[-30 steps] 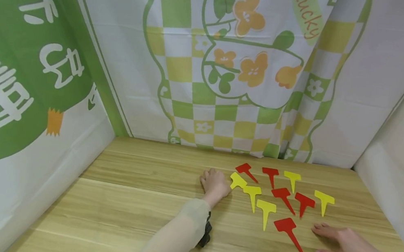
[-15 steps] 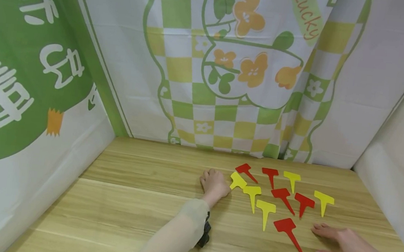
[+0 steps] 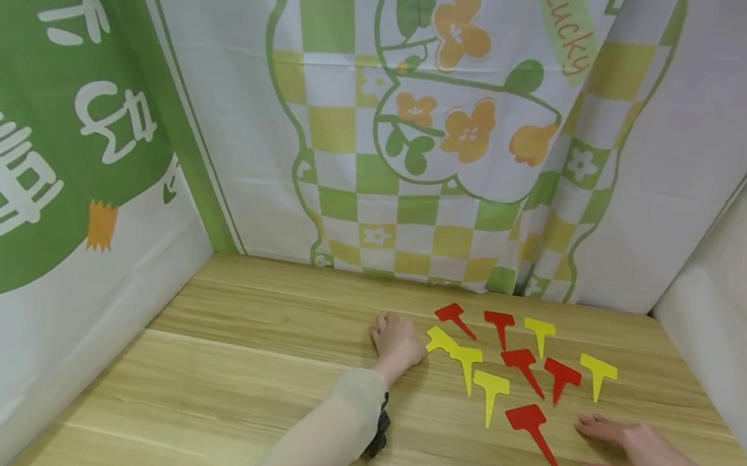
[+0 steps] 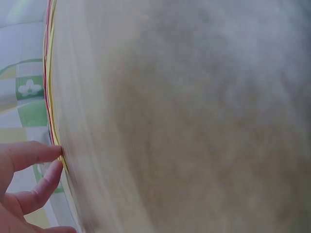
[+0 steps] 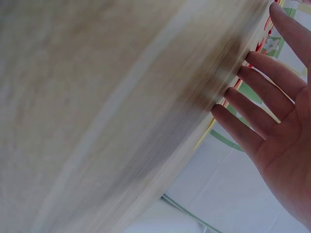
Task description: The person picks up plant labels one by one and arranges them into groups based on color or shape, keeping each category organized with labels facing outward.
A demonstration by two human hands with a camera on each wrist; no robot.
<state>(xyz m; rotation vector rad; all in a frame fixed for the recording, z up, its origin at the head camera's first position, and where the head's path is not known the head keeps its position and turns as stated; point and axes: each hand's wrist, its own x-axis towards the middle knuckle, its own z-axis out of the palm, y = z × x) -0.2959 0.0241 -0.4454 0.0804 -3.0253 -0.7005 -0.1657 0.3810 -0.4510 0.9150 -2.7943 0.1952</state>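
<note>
Several red and yellow T-shaped plant labels lie on the wooden table. My left hand [image 3: 396,339] is at the left of the group, fingers bent. It pinches the leftmost yellow plant label [image 3: 442,340], whose stem is hidden behind the hand in the head view. In the left wrist view, thumb and finger close in on a thin yellow edge [image 4: 63,162]. That label's head is right by another yellow plant label [image 3: 469,361]. My right hand [image 3: 647,459] rests at the right with fingers extended, apart from the nearest red plant label [image 3: 534,424].
More labels stand around: a yellow label [image 3: 491,386] in front, a red label [image 3: 562,374] and a yellow label [image 3: 599,367] to the right. A checked curtain [image 3: 410,214] hangs behind the wooden table [image 3: 226,400], with cloth walls at both sides.
The leftmost yellow plant label has turned and tilted at the left hand, its head now lower and flatter in view. The right hand and the other labels keep their places.
</note>
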